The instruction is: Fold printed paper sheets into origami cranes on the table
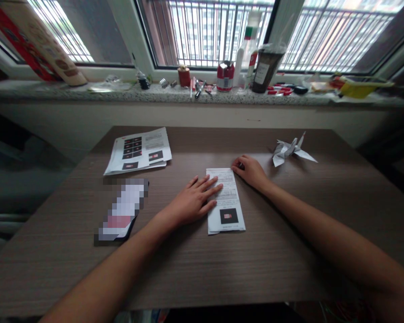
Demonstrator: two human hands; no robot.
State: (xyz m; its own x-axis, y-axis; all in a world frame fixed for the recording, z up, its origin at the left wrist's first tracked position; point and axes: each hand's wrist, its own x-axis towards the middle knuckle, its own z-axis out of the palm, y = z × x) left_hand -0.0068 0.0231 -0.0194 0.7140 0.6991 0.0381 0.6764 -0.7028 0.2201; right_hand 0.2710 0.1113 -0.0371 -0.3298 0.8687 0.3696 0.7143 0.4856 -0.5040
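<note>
A folded printed paper sheet (226,202) lies on the brown wooden table (202,269) in front of me. My left hand (193,200) lies flat on the sheet's left edge, fingers stretched out. My right hand (251,170) rests at the sheet's upper right corner with its fingers curled and pressed down on the edge. A folded paper crane (289,150) stands on the table to the right, apart from both hands.
A stack of printed sheets (138,150) lies at the far left of the table. A phone (123,210) lies near my left forearm. The windowsill (87,93) behind holds a can (225,76), bottles, a dark cup (265,67) and small tools.
</note>
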